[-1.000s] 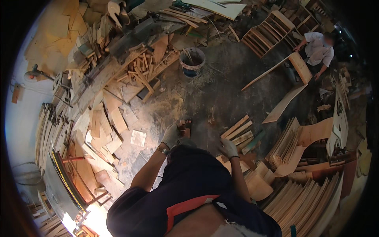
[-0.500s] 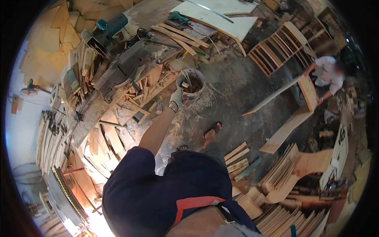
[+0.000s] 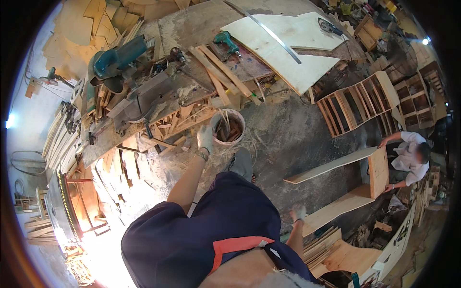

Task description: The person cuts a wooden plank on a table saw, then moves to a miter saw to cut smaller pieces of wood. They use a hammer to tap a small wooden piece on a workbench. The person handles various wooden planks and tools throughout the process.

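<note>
Head view: bucket upright on the dark floor, mouth up, long axis roughly vertical, wood scraps inside. Left hand, gloved, just beside its rim, can't tell if grip is apart or closed on it; right hand blurred near a long board, grip unclear. Cluttered desk beyond carries a green drill; co-worker at right holds a wooden frame.

Looks like a woodworking shop: drill and plywood on the workbench, offcuts heaped along its near edge. Has a scrap-filled bucket before that bench, a slatted frame right of it.
</note>
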